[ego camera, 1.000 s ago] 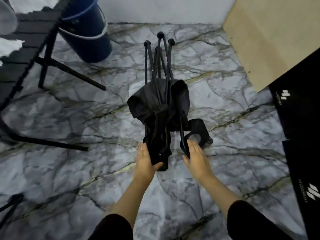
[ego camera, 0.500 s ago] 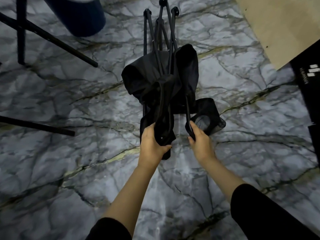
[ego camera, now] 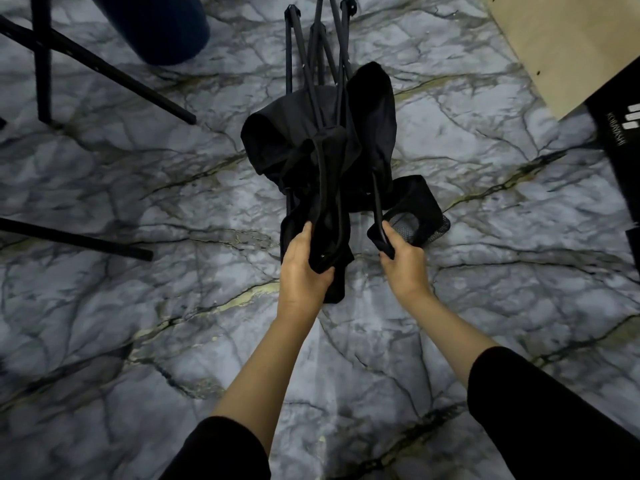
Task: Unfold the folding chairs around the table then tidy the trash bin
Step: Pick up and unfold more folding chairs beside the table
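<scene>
A black folding chair (ego camera: 322, 147) lies collapsed on the marble floor, its thin legs bunched and pointing away from me. My left hand (ego camera: 304, 268) grips the fabric-covered near end of the frame on the left. My right hand (ego camera: 403, 263) grips the near right corner of the frame, next to the chair's mesh cup holder (ego camera: 415, 220). The two gripped ends sit a little apart. A dark blue trash bin (ego camera: 162, 26) stands at the top left, cut off by the frame edge.
Black table legs (ego camera: 100, 67) cross the floor on the left. A tan board (ego camera: 568, 46) leans at the top right, and a black box with white lettering (ego camera: 620, 140) lies below it along the right edge. Open marble floor surrounds my arms.
Both hands went from resting on the chair's near end to gripping it. The gripped ends have drawn slightly apart, and the view has tipped down and moved closer.
</scene>
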